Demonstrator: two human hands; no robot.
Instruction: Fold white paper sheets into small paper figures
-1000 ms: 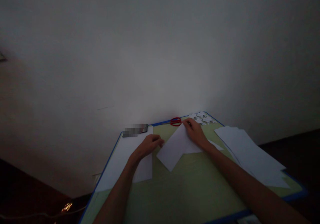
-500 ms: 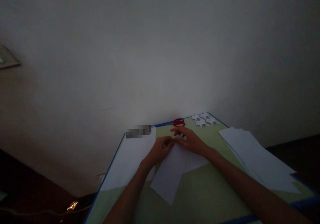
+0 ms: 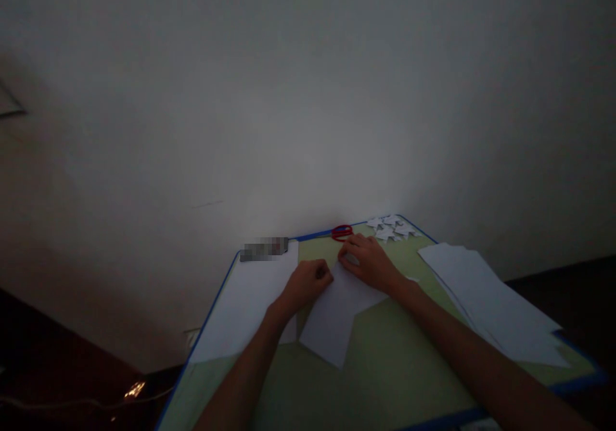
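Observation:
A white sheet of paper [image 3: 332, 319] lies on the green table top [image 3: 385, 367], partly folded, with a point toward me. My left hand [image 3: 305, 283] rests on its upper left edge with the fingers curled into a pinch on the paper. My right hand [image 3: 368, 261] presses on the sheet's far corner, fingers bent down onto it. The two hands almost touch. Red-handled scissors [image 3: 341, 232] lie just beyond my right hand at the table's far edge.
A larger white sheet [image 3: 245, 303] covers the table's left side, with a dark small object [image 3: 264, 249] at its far end. A stack of white sheets [image 3: 491, 303] lies on the right. Several small cut paper pieces [image 3: 392, 228] sit at the far right corner. A wall rises behind.
My left hand moved from the left sheet onto the folded paper beside my right hand. The paper turned and shifted a little toward the left; my right hand drew back from the scissors.

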